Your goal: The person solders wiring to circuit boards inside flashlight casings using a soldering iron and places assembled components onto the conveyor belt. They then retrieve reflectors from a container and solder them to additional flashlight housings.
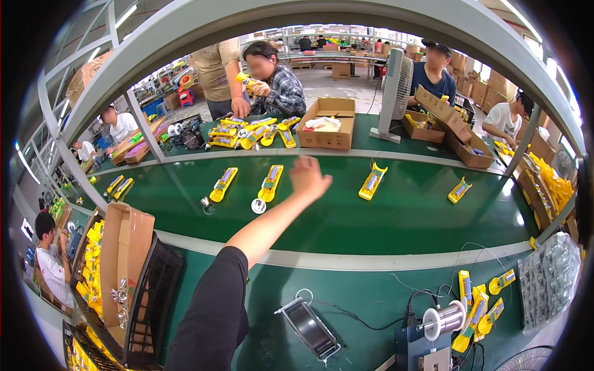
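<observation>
My left hand (308, 177) reaches over the green conveyor belt (396, 222), its thumb apart from its foreshortened, slightly blurred fingers. Nothing shows in it. Just left of it lies a yellow flashlight casing (270, 183) with a purple cell, a green board and a round silver reflector (258, 205) at its near end. Another such casing (223, 185) rests farther left, also with a reflector. To the right of the hand are an opened yellow casing (372, 182) and a smaller-looking one (459, 190). My right hand is out of view.
Nearest me are a solder wire spool (444, 319) on a blue machine, several yellow casings (475, 315), a black frame-like device (311, 329) and a clear plastic tray (547, 281). A black crate (164, 297) stands left. Co-workers, a carton (327, 133) and a fan (396, 86) line the far side.
</observation>
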Available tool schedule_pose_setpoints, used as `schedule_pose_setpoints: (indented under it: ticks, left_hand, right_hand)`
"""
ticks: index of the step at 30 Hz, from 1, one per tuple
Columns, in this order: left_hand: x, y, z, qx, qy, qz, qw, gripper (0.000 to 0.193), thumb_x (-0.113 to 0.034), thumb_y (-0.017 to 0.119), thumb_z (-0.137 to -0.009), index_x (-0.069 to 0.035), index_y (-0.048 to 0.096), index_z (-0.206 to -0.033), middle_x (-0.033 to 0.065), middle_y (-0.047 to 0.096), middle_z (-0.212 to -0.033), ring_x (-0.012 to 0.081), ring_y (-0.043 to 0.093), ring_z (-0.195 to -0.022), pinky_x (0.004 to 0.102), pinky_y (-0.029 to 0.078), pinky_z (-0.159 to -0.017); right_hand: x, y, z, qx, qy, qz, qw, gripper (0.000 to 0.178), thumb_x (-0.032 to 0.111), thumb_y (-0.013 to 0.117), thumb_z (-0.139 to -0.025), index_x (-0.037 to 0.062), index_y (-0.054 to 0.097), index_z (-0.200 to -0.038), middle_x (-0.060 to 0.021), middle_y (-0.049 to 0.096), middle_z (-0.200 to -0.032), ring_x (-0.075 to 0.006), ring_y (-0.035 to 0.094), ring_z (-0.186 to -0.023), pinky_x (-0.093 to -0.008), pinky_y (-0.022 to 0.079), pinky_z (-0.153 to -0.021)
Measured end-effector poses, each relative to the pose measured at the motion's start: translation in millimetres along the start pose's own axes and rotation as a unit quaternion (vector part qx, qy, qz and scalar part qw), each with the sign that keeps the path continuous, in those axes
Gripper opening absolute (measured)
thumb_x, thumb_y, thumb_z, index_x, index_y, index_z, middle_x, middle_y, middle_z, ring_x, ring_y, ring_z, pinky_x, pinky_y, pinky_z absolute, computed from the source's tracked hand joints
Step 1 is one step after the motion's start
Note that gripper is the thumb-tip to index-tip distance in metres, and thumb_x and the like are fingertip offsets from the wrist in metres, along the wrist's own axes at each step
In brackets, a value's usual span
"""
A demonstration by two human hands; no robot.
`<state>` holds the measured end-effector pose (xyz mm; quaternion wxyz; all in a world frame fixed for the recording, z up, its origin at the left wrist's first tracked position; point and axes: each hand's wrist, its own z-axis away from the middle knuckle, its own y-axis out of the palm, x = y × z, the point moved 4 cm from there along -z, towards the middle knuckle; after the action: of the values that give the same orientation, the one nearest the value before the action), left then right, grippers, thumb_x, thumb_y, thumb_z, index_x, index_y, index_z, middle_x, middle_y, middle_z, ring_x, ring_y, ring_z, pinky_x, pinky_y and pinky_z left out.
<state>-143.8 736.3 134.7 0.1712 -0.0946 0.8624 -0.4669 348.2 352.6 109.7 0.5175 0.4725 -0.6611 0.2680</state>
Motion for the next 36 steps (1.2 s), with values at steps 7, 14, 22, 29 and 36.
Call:
schedule_pose_setpoints:
  ticks: [7,14,22,29,36]
  left_hand:
    - [-105.0,73.9,-6.9,0.211,0.056,0.140,0.966,0.057,-0.048,0.062,-0.066,0.001,0.052,-0.092,0.0168,0.051,-0.098,0.0294,0.051,-0.092,0.0376,0.044,-0.077]
    - [-106.8,76.5,-24.5,0.230,0.084,0.081,0.966,0.037,-0.028,0.075,-0.050,-0.006,0.062,-0.076,0.0082,0.062,-0.078,0.0217,0.061,-0.073,0.0325,0.049,-0.063]
    - [-17.7,15.0,19.5,0.409,0.201,-0.190,0.870,0.036,-0.020,0.074,-0.043,-0.010,0.065,-0.076,0.0066,0.062,-0.082,0.0220,0.061,-0.074,0.0309,0.049,-0.064]
    - [80.5,-89.9,95.6,0.357,0.284,-0.020,0.889,0.043,-0.011,0.070,-0.049,-0.009,0.054,-0.088,0.0073,0.056,-0.086,0.0257,0.054,-0.084,0.0348,0.045,-0.071]
    - [89.9,-194.6,198.5,0.242,0.503,0.082,0.826,0.031,-0.005,0.065,-0.055,-0.009,0.052,-0.083,0.0062,0.052,-0.086,0.0260,0.051,-0.082,0.0364,0.043,-0.070]
  right_hand:
    - [0.5,3.3,3.6,-0.013,0.017,-0.052,0.998,0.034,0.021,0.062,-0.074,0.0013,0.044,-0.096,-0.0119,0.054,-0.078,-0.0196,0.054,-0.066,-0.0326,0.046,-0.061]
    - [-22.9,-20.2,22.0,-0.072,0.086,-0.060,0.992,0.028,0.012,0.059,-0.076,-0.0001,0.046,-0.098,-0.0131,0.055,-0.088,-0.0215,0.055,-0.076,-0.0363,0.046,-0.069]
    - [-42.2,-48.8,31.5,-0.045,0.138,-0.029,0.989,0.028,0.005,0.067,-0.070,0.0005,0.048,-0.090,-0.0116,0.056,-0.081,-0.0203,0.054,-0.072,-0.0349,0.049,-0.067]
    - [-9.1,-24.4,34.8,-0.020,0.026,-0.149,0.988,0.030,0.007,0.069,-0.067,0.0018,0.046,-0.085,-0.0099,0.054,-0.077,-0.0183,0.053,-0.071,-0.0356,0.049,-0.067]
    - [9.7,-27.2,46.3,0.067,-0.135,0.073,0.986,0.022,0.014,0.060,-0.075,0.0014,0.047,-0.087,-0.0118,0.051,-0.079,-0.0191,0.051,-0.072,-0.0346,0.044,-0.064]
